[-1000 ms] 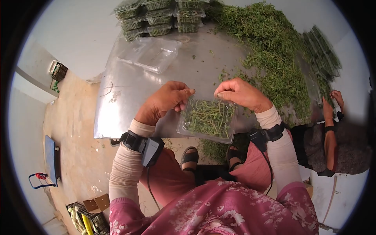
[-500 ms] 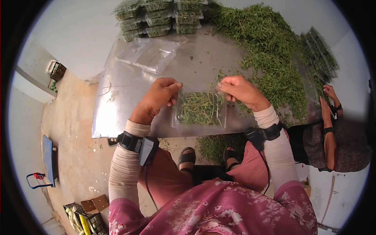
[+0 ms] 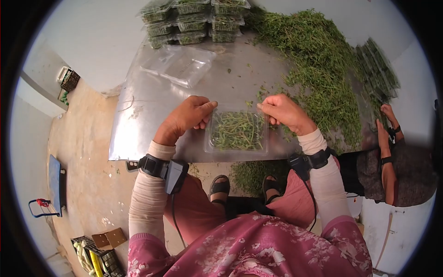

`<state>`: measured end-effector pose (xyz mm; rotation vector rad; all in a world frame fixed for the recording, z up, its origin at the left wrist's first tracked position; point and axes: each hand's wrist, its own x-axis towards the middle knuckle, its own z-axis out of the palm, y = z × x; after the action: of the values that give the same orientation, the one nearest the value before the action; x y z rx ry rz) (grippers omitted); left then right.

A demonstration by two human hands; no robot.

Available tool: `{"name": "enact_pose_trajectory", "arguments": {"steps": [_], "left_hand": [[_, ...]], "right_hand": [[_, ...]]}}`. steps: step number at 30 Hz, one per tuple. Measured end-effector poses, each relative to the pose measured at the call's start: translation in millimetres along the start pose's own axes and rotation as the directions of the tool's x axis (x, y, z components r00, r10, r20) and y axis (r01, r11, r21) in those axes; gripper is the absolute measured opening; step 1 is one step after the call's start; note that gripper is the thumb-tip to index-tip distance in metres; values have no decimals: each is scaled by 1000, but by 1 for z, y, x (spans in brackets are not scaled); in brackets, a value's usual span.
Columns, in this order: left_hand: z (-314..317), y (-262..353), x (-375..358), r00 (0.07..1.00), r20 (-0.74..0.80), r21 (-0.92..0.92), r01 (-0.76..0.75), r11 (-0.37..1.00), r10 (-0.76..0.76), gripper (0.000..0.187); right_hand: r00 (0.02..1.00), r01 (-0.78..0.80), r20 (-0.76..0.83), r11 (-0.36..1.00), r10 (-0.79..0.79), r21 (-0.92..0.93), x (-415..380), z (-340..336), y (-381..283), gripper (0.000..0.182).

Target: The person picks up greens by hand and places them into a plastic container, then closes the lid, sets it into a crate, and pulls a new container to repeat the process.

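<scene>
A clear plastic box (image 3: 236,131) full of green stems lies near the front edge of the metal table (image 3: 138,106), its lid down over the greens. My left hand (image 3: 191,114) pinches the box's far left corner between thumb and curled fingers. At the far right corner, my right hand (image 3: 281,111) grips the rim the same way. Beyond my left hand sits an empty open clear box (image 3: 187,67). A large heap of loose greens (image 3: 318,69) spreads over the table's right side, with a few sprigs near my right hand.
Stacked filled boxes (image 3: 191,22) stand at the back left, more (image 3: 376,69) at the far right. A co-worker's hands (image 3: 385,124) are at the right edge. Greens (image 3: 251,177) lie under the table; a blue cart (image 3: 56,184) and crate (image 3: 94,261) are on the left floor.
The view has shifted slightly. Both my hands stay at the far corners of the filled box. The co-worker's hands have moved only slightly.
</scene>
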<state>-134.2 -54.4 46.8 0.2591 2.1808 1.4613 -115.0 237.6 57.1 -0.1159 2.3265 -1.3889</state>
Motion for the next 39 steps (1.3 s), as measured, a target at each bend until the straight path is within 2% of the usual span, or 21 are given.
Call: {"name": "enact_pose_trajectory", "arguments": {"steps": [8,11,17,20,23,32,35,39], "left_hand": [[2,1,-2,999,-8,-47,-38,998,38,33],[4,-3,1,996,-25,-55,-90,994,88,33],[4,-8,3,993,-25,-120,-120,986,118,31],[3,-4,2,998,-6,-143,-65,988,64,29],[2,-5,2,997,-12,-120,-72,990,71,26],[4,-3,0,997,-23,-111,-81,991,78,25],[4,-4,0,995,-32,-114,-94,989,91,26],[4,0,-2,983,-76,42,-167,985,169,26]], "right_hand": [[1000,6,-2,1000,-6,17,-2,3,-3,34],[997,59,-45,995,-63,-82,1,5,2,34],[986,119,-100,987,-130,-108,1,8,2,33],[990,91,-106,995,-94,-34,-1,10,-2,32],[1000,-3,-7,998,3,59,-1,3,1,34],[998,-32,51,997,28,64,-4,0,-2,31],[998,1,57,994,-7,113,-4,4,-2,28],[989,133,-52,982,-142,-137,-6,7,-2,28]]}}
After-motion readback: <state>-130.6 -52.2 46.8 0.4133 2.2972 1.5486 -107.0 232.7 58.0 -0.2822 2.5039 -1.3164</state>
